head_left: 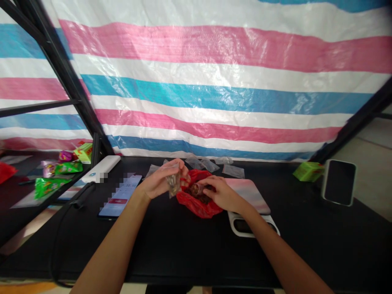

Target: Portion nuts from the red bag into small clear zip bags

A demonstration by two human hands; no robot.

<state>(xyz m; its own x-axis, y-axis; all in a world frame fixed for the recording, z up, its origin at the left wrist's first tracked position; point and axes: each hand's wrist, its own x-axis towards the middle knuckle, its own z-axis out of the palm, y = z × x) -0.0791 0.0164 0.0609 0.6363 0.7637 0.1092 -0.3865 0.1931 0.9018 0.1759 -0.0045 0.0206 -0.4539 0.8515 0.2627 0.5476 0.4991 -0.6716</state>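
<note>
Left hand point(161, 183) raised above the black tabletop point(183, 257), wrist bent, palm turned inward, fingers and thumb pressed together, pinching one small clear plastic bag point(173, 182); contents pale brown and too blurred to name. Right hand point(223, 194) lower, palm down, fingers close together and reaching forward over one crumpled red plastic bag point(200, 210), which lies on the tabletop just beside the left hand and holds a heap of brown pieces point(199, 195). One rounded brown piece point(196, 188) right at the fingertips, with no telling whether pinched or only touched.

Behind the hands, about five more clear bags point(210, 165), loose and partly overlapping, so the count stays uncertain. Beneath the right wrist, one pink-toned flat case point(249, 195) on one white-rimmed tray-like object point(254, 225). Left of the hands, one phone point(120, 196) lying flat, screen pixelated, and one white power bank point(102, 166) farther back. Far right, one green box point(308, 171) beside one upright phone in a white case point(339, 182). Beyond the table's left edge, two green snack packets point(69, 167), one yellow-green box point(83, 152), one purple packet point(65, 155) and one red packet point(6, 171). Across the back, a pink, blue and white striped tarpaulin point(214, 90).
</note>
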